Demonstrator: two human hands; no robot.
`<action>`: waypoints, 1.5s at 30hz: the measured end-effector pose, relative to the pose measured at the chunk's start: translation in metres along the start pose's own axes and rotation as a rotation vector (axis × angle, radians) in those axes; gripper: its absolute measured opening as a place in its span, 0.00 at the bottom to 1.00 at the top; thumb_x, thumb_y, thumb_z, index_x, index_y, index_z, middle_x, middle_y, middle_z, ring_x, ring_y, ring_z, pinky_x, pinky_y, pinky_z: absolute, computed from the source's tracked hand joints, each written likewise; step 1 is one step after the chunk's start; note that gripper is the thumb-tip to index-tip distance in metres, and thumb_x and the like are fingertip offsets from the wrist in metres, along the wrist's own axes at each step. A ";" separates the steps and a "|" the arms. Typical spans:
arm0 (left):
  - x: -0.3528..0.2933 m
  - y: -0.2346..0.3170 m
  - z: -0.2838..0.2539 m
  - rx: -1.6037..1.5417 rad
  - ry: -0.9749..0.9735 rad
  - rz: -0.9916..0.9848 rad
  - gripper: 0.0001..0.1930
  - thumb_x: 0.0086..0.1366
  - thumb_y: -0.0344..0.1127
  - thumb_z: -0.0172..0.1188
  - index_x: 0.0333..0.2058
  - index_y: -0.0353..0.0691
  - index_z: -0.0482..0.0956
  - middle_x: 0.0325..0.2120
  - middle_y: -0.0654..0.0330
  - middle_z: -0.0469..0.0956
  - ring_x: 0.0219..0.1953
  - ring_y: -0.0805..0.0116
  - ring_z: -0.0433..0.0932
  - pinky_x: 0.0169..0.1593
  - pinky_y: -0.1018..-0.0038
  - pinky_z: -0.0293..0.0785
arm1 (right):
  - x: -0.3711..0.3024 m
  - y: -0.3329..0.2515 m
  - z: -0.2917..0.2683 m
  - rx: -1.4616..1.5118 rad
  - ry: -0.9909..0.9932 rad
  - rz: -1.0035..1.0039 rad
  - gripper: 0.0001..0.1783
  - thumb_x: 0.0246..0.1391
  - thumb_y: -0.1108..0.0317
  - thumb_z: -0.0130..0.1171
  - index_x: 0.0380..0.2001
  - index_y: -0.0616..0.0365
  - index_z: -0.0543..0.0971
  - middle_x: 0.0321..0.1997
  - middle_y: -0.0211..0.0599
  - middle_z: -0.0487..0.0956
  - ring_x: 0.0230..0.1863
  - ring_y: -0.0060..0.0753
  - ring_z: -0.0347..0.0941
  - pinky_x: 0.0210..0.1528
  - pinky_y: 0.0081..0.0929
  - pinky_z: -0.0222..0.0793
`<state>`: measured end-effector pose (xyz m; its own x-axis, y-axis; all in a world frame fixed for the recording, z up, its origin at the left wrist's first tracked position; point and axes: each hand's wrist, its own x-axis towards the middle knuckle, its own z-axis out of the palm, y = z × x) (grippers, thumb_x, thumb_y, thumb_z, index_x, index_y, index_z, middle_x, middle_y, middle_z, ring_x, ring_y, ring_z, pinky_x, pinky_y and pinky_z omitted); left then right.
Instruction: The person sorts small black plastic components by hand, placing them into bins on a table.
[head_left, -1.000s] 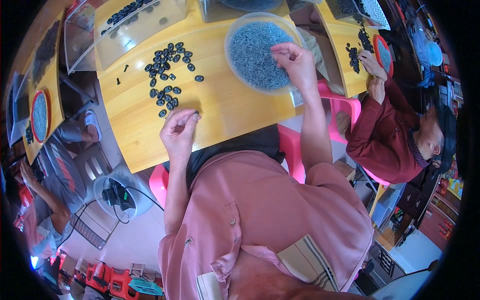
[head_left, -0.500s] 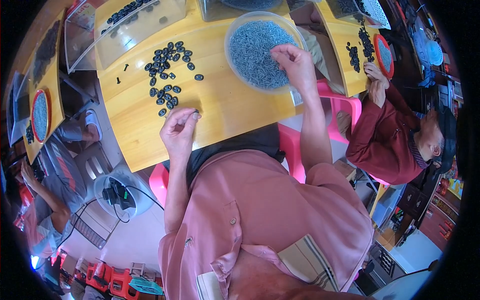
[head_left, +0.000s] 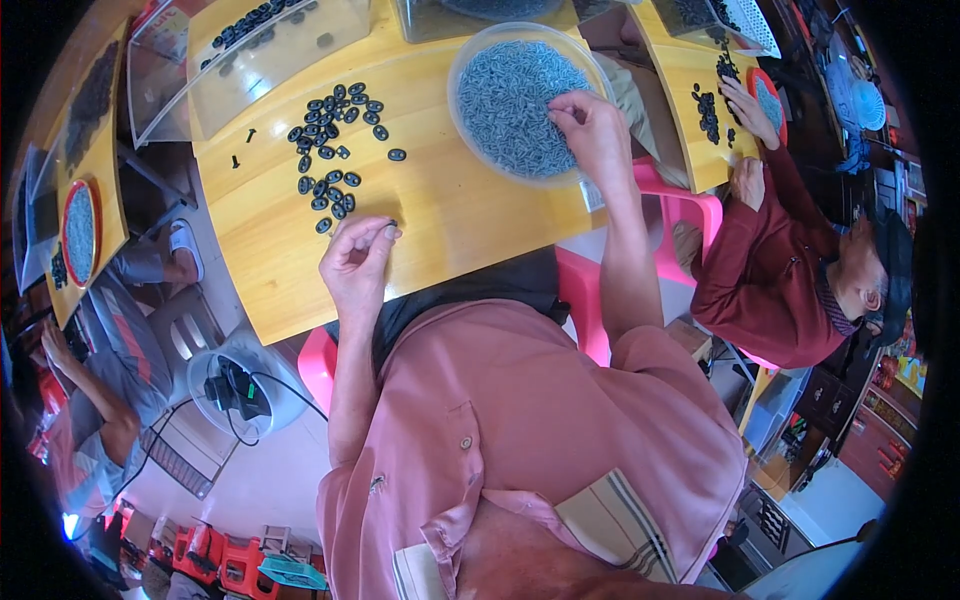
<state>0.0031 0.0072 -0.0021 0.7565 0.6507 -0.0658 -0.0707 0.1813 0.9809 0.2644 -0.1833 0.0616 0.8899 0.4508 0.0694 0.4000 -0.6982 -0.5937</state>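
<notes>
My left hand [head_left: 358, 258] hovers low over the near edge of the yellow wooden table [head_left: 470, 215], thumb and forefinger pinched together; what sits between the tips is too small to make out. Beyond it lies a loose cluster of black oval pieces [head_left: 335, 187], each with two holes. My right hand [head_left: 595, 138] reaches over the right rim of a round clear tub [head_left: 455, 100]. Its fingertips are pinched just at the heap of small grey-blue screws [head_left: 515, 95] inside. Whether a screw is between them is hidden.
Two small black pieces [head_left: 236, 161] lie at the table's left. A clear bin [head_left: 290, 70] with more black ovals stands behind. To the right a co-worker in a dark red sleeve [head_left: 745, 270] works at another table by a red-rimmed dish [head_left: 781, 108]. A bucket [head_left: 285, 405] stands lower left.
My right hand has shifted slightly right over the screws, fingers still pinched. My left hand stays nearly still. The co-worker's hands at the right have moved apart, one reaching toward the black pieces.
</notes>
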 end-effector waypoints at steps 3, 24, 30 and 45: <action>0.000 -0.002 0.000 -0.001 0.008 -0.005 0.07 0.60 0.16 0.59 0.37 0.30 0.79 0.37 0.59 0.76 0.36 0.71 0.81 0.44 0.78 0.77 | 0.000 0.003 0.001 0.082 0.021 0.009 0.08 0.48 0.70 0.65 0.33 0.58 0.84 0.29 0.42 0.81 0.28 0.34 0.78 0.33 0.29 0.71; -0.002 -0.002 -0.002 -0.061 0.031 -0.032 0.07 0.60 0.17 0.59 0.37 0.30 0.79 0.35 0.60 0.76 0.36 0.73 0.80 0.42 0.79 0.76 | -0.009 -0.019 -0.003 0.605 -0.217 0.133 0.07 0.54 0.72 0.60 0.36 0.61 0.83 0.28 0.28 0.82 0.25 0.13 0.70 0.26 0.14 0.65; 0.003 -0.003 -0.003 -0.208 0.090 -0.077 0.07 0.61 0.19 0.60 0.38 0.31 0.79 0.31 0.58 0.81 0.34 0.70 0.82 0.40 0.77 0.79 | -0.049 -0.073 0.040 0.773 -0.429 0.007 0.07 0.54 0.73 0.60 0.36 0.63 0.81 0.29 0.29 0.82 0.26 0.14 0.71 0.29 0.15 0.67; 0.002 0.006 -0.004 -0.301 0.114 -0.069 0.07 0.61 0.18 0.60 0.38 0.30 0.78 0.32 0.54 0.82 0.35 0.68 0.83 0.42 0.75 0.81 | -0.080 -0.104 0.106 0.824 -0.517 -0.107 0.06 0.57 0.72 0.59 0.37 0.62 0.80 0.30 0.25 0.77 0.28 0.12 0.67 0.31 0.14 0.63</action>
<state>0.0014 0.0124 0.0031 0.6900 0.7044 -0.1668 -0.2234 0.4264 0.8765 0.1282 -0.0885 0.0329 0.5739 0.8142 -0.0879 0.0197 -0.1210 -0.9925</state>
